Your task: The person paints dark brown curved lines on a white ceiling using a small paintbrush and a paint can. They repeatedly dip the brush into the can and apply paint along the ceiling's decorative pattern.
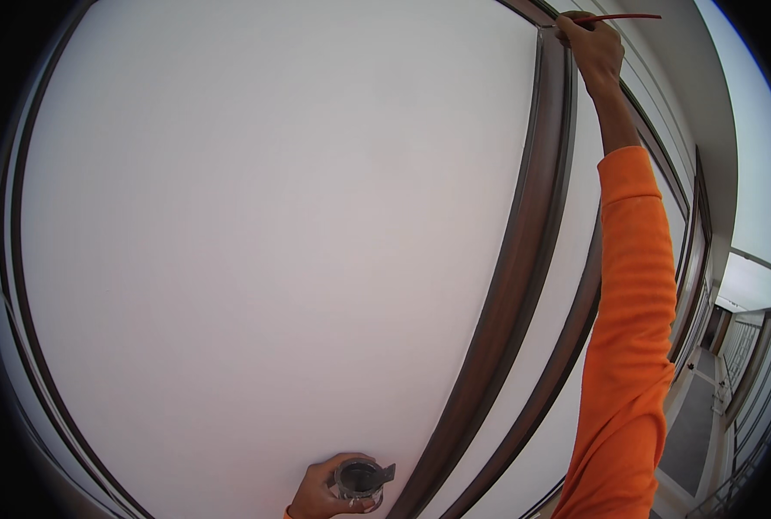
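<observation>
My right hand (595, 45) is raised to the upper corner of a dark brown wooden frame (524, 233), its fingers closed around a thin paintbrush (628, 16) with a red handle. The brush's tip points left, at the corner where the upright and top strips meet; the bristles are too small to make out clearly. Low down, my left hand (321, 489) grips a small round pot (361, 476) with dark stuff inside and a dark flap or scraper-like piece sticking out at its right rim. The pot is close to the white panel (273, 242).
Further brown strips (550, 381) run beside the frame on the right. A dark strip (24, 216) borders the panel on the left. Off to the right stretches a corridor with a grey floor (693, 432) and a metal railing (758, 372).
</observation>
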### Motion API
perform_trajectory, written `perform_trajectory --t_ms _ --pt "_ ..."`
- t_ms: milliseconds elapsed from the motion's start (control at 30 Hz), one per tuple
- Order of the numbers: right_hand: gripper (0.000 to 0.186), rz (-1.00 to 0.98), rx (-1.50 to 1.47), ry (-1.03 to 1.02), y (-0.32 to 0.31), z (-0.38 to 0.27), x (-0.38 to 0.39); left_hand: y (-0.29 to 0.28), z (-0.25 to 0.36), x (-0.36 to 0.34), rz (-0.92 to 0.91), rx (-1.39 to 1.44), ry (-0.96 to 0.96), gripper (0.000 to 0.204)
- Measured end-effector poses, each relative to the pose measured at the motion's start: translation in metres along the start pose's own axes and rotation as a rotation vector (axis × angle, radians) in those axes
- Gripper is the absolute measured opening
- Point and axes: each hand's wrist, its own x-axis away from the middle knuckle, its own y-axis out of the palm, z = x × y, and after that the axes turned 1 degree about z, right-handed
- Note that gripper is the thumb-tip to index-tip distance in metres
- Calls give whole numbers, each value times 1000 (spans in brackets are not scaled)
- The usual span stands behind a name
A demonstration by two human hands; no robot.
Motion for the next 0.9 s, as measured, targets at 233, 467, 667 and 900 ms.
perform_trajectory --t_ms 233,467,667,900 --pt "37 32 33 -52 -11 14 -8 16 -1 -17 -6 -23 -8 54" --pt "11 23 -41 -18 -12 -13 0 27 -1 -26 7 -31 -8 52" --pt "15 33 -40 -87 -13 -37 -1 17 -11 -14 5 59 81 45" --pt "15 21 -22 -49 -9 -70 14 -9 -12 9 6 2 71 45"
